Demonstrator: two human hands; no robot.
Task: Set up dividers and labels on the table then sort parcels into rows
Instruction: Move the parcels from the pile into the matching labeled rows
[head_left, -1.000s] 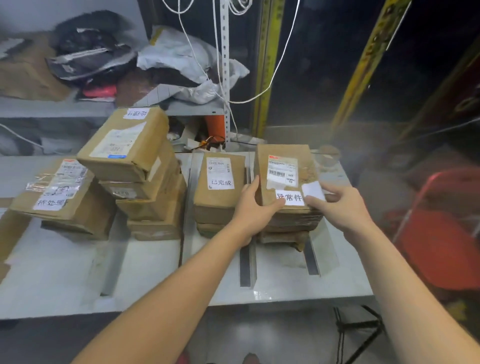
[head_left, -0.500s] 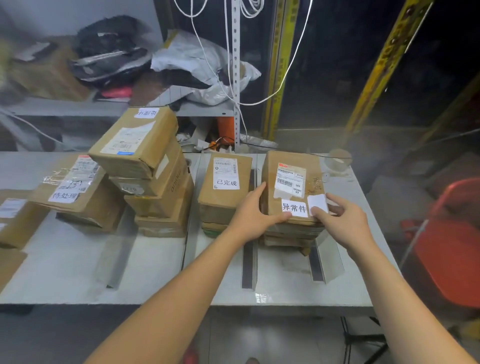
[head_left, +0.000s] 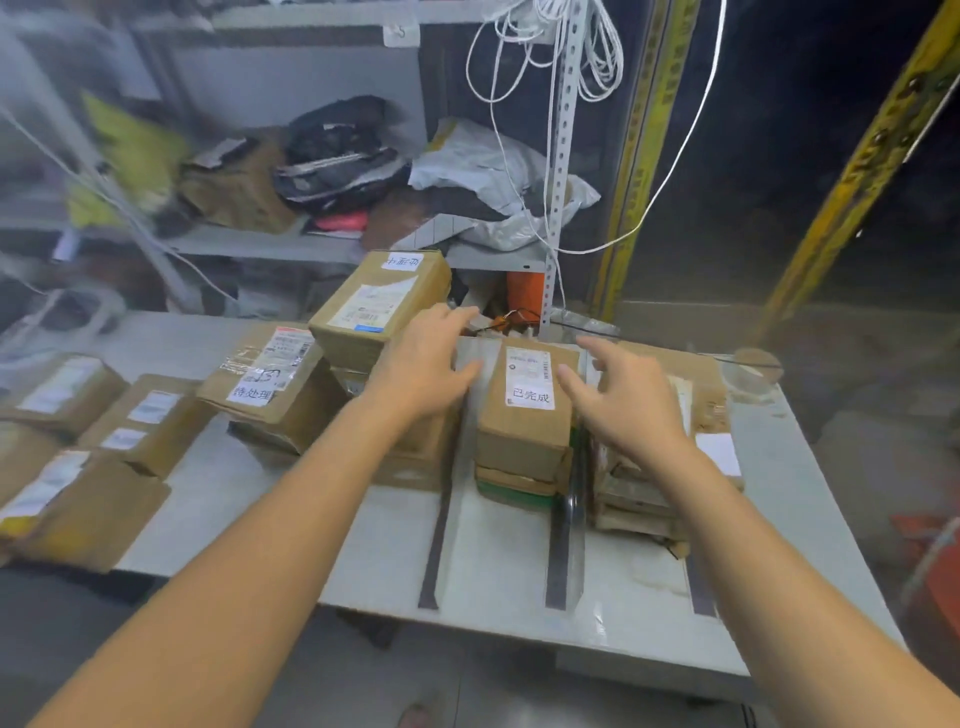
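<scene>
A white table (head_left: 322, 545) carries rows of brown cardboard parcels split by upright grey dividers (head_left: 569, 525). The middle stack's top parcel (head_left: 524, 415) bears a white label with black characters. My left hand (head_left: 423, 366) hovers open to its left, over the tall stack (head_left: 382, 306). On its right my right hand (head_left: 623, 402) is spread open, above the right stack (head_left: 649, 499), which has a white slip (head_left: 719, 452) on top. Neither hand holds anything. Further left lies a tilted labelled parcel (head_left: 270, 387).
Several flat parcels (head_left: 78, 467) lie at the table's left end. Behind stands a metal shelf (head_left: 291, 244) with bags and packaging, and white cords (head_left: 550, 57) hang from its post. A tape roll (head_left: 753, 366) rests at the back right corner. Red objects (head_left: 930, 561) sit right of the table.
Both hands let go of the right stack and moved left, now spread open on either side of the middle stack. The view swung left, so more parcels show on the left.
</scene>
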